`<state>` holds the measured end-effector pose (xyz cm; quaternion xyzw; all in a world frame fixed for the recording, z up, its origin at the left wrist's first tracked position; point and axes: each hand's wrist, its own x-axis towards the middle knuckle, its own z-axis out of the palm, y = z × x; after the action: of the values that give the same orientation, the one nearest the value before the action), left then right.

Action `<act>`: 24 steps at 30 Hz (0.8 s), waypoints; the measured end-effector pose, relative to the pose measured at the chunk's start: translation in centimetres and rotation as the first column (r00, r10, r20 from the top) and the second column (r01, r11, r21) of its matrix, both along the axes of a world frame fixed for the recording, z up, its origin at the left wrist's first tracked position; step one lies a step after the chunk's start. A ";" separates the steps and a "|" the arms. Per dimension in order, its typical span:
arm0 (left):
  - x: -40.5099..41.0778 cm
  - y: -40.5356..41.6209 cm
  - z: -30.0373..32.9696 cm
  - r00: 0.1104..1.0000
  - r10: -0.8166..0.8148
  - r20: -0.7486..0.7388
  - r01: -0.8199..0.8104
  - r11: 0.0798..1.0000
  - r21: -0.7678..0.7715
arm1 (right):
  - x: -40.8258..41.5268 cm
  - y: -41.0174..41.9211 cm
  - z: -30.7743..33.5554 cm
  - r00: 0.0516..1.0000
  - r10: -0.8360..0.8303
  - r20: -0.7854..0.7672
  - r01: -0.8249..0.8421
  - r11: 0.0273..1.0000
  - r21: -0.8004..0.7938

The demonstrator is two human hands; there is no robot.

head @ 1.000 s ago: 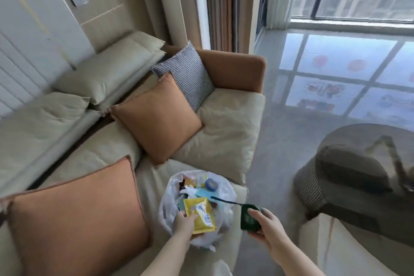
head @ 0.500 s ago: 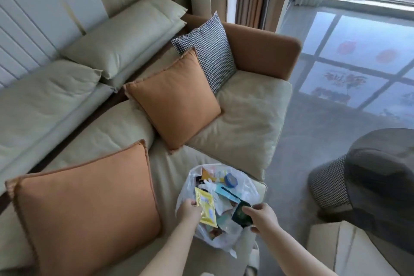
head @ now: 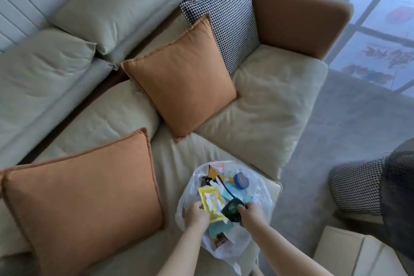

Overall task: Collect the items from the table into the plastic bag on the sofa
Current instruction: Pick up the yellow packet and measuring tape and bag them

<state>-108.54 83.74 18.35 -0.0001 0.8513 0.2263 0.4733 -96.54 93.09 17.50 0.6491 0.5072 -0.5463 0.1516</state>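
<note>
A clear plastic bag (head: 257, 190) lies open on the sofa's front seat cushion (head: 174, 159), holding several small items, among them a blue tape roll (head: 241, 180). My left hand (head: 196, 214) grips a yellow packet (head: 212, 204) over the bag's mouth. My right hand (head: 249, 212) grips a dark green round item (head: 231, 210) with a black strap, also inside the bag's opening. Both hands are close together at the near side of the bag.
Two orange cushions (head: 179, 78) (head: 83, 204) and a houndstooth cushion (head: 230, 22) lie on the beige sofa. A dark round seat with a checked cushion (head: 360, 184) stands on the grey floor at the right. A pale table corner (head: 349, 251) shows at the lower right.
Both hands have moved forward into the bag's mouth, carrying the yellow packet and the green item. The view has tilted down and closer to the sofa.
</note>
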 end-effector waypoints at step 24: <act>6.0 -3.5 6.6 0.687 -0.725 -0.042 0.726 0.686 0.051 | 11.3 -7.8 8.6 1.000 -0.015 -0.006 0.016 0.991 0.131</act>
<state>-102.57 80.27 24.95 0.3534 0.7787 0.0476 0.5162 -85.25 85.29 26.07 0.6601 0.5372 -0.5147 0.1032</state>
